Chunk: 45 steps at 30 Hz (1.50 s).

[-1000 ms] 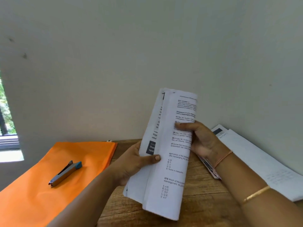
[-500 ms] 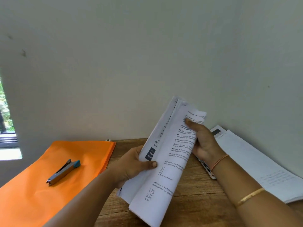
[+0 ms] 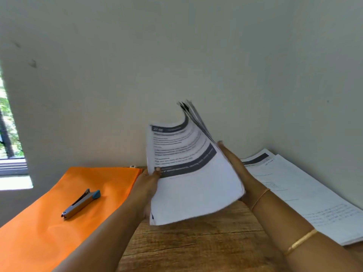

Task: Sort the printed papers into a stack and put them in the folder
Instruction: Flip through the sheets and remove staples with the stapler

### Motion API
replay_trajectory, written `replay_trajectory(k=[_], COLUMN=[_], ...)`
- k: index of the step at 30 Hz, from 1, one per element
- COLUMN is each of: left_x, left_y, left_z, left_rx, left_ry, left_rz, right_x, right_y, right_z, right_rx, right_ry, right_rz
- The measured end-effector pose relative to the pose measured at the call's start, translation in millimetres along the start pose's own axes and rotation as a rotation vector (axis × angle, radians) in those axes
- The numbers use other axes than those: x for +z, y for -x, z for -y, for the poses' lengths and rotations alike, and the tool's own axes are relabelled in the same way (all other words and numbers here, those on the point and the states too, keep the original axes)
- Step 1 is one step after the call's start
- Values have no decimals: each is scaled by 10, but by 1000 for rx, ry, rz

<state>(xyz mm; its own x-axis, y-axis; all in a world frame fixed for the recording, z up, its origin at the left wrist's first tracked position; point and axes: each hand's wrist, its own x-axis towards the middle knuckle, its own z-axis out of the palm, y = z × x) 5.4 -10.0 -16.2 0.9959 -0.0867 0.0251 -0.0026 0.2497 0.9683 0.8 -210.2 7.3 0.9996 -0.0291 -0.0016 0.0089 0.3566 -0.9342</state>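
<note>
The left hand (image 3: 147, 185) grips the left edge of the paper stack (image 3: 192, 183), thumb pinched over the printed top sheet. The right hand (image 3: 233, 165) props the stack's right side with straight fingers. The stack tilts above the table (image 3: 196, 248), its top corners fanned. The orange folder (image 3: 59, 222) lies at the left edge, bearing a stapler (image 3: 80, 204). More printed sheets (image 3: 304, 193) lie along the right edge.

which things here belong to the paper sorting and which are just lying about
Job:
paper stack, gripped by the left hand, backed by the right hand
loose papers on the table
orange folder

Lying about:
stapler, resting on the folder
</note>
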Motion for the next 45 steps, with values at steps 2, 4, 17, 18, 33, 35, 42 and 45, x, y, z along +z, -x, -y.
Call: replay_trajectory(k=[2, 4, 17, 18, 33, 35, 42, 45], left_x=[-37, -81, 110, 82, -415, -358, -396, -435], left_y=[-60, -108, -46, -58, -241, -229, -234, -274], left_z=[3, 13, 63, 40, -90, -61, 148, 157], left_rx=[12, -8, 63, 78, 267, 359, 257, 239], left_ry=[44, 100, 311, 312, -620, -805, -1025, -991], left_rz=[-106, -190, -139, -129, -249, -201, -142, -143], right_x=[-72, -108, 249, 207, -199, -173, -228, -248], right_y=[46, 37, 100, 99, 70, 73, 3, -30], right_z=[42, 13, -319, -270, 113, 100, -183, -290], right_rx=[69, 60, 3, -4, -401, -469, -312, -252], right_ry=[-195, -263, -53, -45, 635, 618, 723, 743], right_rz=[38, 46, 1, 7, -239, -255, -231, -208])
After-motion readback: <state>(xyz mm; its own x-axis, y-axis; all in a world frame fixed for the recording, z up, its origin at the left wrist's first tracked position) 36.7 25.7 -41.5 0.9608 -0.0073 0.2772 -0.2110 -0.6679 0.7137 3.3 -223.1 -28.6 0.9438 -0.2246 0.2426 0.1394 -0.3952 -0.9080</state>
